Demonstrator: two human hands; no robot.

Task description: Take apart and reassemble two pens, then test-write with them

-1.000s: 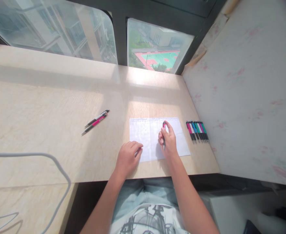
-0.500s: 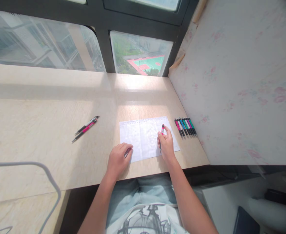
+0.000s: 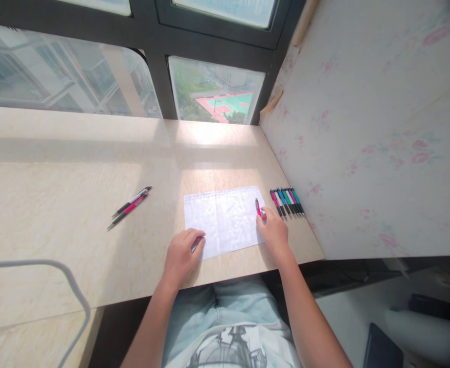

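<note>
A white sheet of paper [image 3: 223,220] lies on the pale desk [image 3: 75,204] in front of me. My right hand [image 3: 274,232] is closed on a pink and black pen [image 3: 257,206] at the sheet's right edge, close to the row of several coloured pens [image 3: 286,202]. My left hand [image 3: 181,254] rests with curled fingers on the sheet's lower left corner, pressing it down.
Two pens [image 3: 129,207], one pink and one white, lie together on the desk to the left. A pale cable [image 3: 67,286] loops at the near left. A flowered wall [image 3: 363,128] bounds the desk on the right, and windows [image 3: 209,92] run along the back.
My right hand has moved with the pen from over the sheet's middle right to its right edge, nearer the row of pens. The view has tilted up and shifted a little.
</note>
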